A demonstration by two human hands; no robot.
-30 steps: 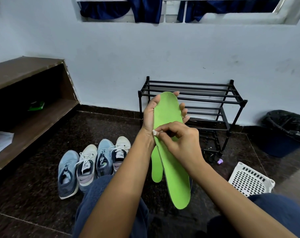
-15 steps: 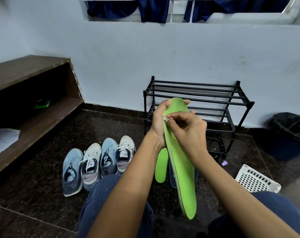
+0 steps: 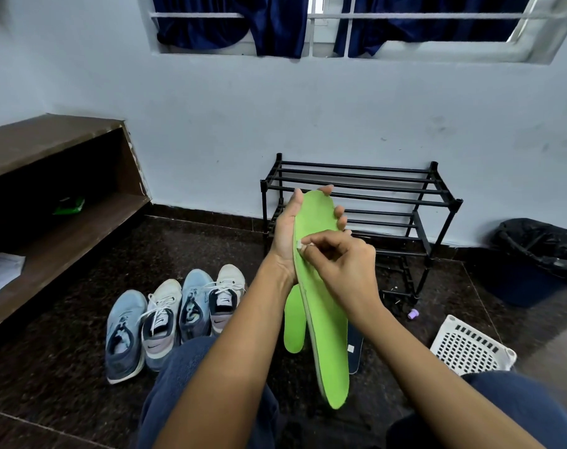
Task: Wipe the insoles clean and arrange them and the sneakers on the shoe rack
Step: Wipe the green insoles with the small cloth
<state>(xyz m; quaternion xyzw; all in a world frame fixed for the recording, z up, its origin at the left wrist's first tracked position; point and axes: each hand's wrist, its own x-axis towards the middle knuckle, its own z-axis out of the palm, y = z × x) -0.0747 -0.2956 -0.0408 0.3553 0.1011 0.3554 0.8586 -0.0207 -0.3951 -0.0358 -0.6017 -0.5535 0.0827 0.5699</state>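
A black shoe rack (image 3: 389, 198) stands against the wall, its bars bare. Four sneakers (image 3: 160, 322) sit in a row on the floor, well left of it. A long green insole (image 3: 324, 312) is held upright before the rack, with a second green insole (image 3: 294, 325) and a dark insole (image 3: 355, 348) on the floor behind. The left hand (image 3: 287, 231) cradles the raised insole's top, fingers curled round its edges. The right hand (image 3: 343, 264) pinches a small white scrap (image 3: 299, 245) against its left edge.
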